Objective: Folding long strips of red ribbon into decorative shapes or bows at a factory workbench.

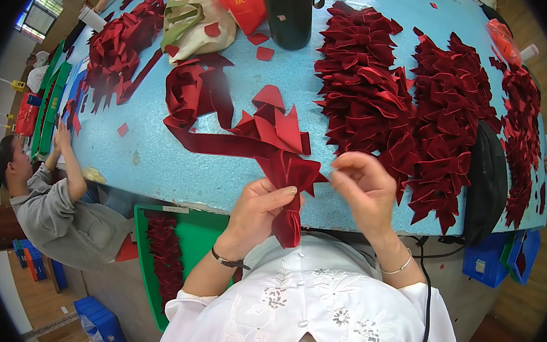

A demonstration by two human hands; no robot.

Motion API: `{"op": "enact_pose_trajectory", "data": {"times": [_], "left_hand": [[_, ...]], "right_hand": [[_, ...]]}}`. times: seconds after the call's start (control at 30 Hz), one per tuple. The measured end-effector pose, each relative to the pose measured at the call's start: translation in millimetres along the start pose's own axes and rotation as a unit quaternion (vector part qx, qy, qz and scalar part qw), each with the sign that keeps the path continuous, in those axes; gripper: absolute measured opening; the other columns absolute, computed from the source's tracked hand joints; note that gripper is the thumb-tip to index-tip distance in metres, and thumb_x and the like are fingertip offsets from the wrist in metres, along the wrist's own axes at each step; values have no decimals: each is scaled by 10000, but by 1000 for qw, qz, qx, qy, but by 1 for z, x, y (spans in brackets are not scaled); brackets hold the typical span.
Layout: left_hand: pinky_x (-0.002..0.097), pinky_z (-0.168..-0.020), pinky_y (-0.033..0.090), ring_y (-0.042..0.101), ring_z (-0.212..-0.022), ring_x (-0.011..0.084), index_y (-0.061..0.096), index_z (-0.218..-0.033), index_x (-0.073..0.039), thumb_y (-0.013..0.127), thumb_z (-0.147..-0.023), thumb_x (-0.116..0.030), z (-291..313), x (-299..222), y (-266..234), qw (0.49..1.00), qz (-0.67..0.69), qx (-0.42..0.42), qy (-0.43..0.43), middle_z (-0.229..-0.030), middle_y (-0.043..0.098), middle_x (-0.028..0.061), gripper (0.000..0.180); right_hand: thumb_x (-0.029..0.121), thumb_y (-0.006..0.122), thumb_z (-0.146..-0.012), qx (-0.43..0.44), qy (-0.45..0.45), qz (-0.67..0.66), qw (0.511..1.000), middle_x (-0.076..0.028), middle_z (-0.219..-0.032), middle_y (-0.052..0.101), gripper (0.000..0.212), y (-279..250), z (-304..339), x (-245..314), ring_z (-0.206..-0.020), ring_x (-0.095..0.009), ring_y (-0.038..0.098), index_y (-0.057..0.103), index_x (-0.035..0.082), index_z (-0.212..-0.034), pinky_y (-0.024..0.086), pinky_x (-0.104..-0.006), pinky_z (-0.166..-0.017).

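A dark red velvet bow (291,172) is pinched between the thumb and fingers of my left hand (252,213), near the table's front edge. Its lower loop hangs below my thumb. Behind it, a long red velvet ribbon (214,143) runs left across the table toward a loose coil (189,94). My right hand (368,192) is raised just right of the bow, apart from it, with thumb and forefinger brought together. Anything between those fingertips is too small to make out. Cut red ribbon pieces (274,123) lie just beyond the bow.
Rows of finished-looking red bows (364,82) cover the blue table (139,160) on the right, beside a black bag (488,181). A dark bottle (288,11) and a cream cloth bag (211,28) stand at the back. A green bin (201,229) holds bows below left. A co-worker (68,213) sits left.
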State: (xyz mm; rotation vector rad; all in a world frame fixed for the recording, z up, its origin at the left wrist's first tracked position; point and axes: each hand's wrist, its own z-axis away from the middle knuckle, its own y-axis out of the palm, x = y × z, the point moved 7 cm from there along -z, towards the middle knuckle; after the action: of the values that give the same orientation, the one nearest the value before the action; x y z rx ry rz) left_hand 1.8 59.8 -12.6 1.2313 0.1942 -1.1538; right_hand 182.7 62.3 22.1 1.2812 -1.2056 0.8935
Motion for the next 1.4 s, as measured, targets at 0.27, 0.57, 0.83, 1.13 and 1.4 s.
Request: {"op": "enact_pose_trajectory", "data": {"times": [0.27,0.57,0.83,1.13,1.4], "left_hand": [[263,-689,501,630,-740,142,627,-942,28,632,-855,-87,4,10,12,998,2,20,-53,-846,667,105,145],[241,-660,490,610,-727,102,634,-963,19,657,-843,-82,6,7,19,997,-51,40,-37,-826,655,63,159],[228,-636,478,604,-710,93,641,-936,18,665,-837,-71,8,5,21,998,-60,16,-16,-829,656,58,136],[224,-623,477,604,-689,91,647,-859,15,691,-819,-78,5,3,16,992,-123,11,-5,-790,660,56,111],[210,-586,471,595,-669,78,635,-812,22,717,-809,-108,-2,-4,21,989,-148,6,-16,-773,660,65,153]], "right_hand": [[29,641,-860,130,24,21,991,-81,-949,632,194,23,8,-11,-840,-125,614,580,-56,-1023,512,-258,-750],[30,664,-816,126,-84,162,975,-72,-934,633,222,24,7,3,-840,-129,606,598,-49,-1012,498,-257,-745],[-33,618,-796,105,-85,131,982,-62,-896,610,179,22,5,1,-813,-127,584,608,-45,-974,478,-249,-752],[-53,619,-782,156,-54,44,985,-76,-872,610,156,24,1,-14,-800,-129,586,603,-40,-937,480,-258,-722],[-41,622,-759,68,-153,198,966,-85,-835,631,166,22,2,2,-745,-154,598,606,-40,-924,481,-266,-685]]}}
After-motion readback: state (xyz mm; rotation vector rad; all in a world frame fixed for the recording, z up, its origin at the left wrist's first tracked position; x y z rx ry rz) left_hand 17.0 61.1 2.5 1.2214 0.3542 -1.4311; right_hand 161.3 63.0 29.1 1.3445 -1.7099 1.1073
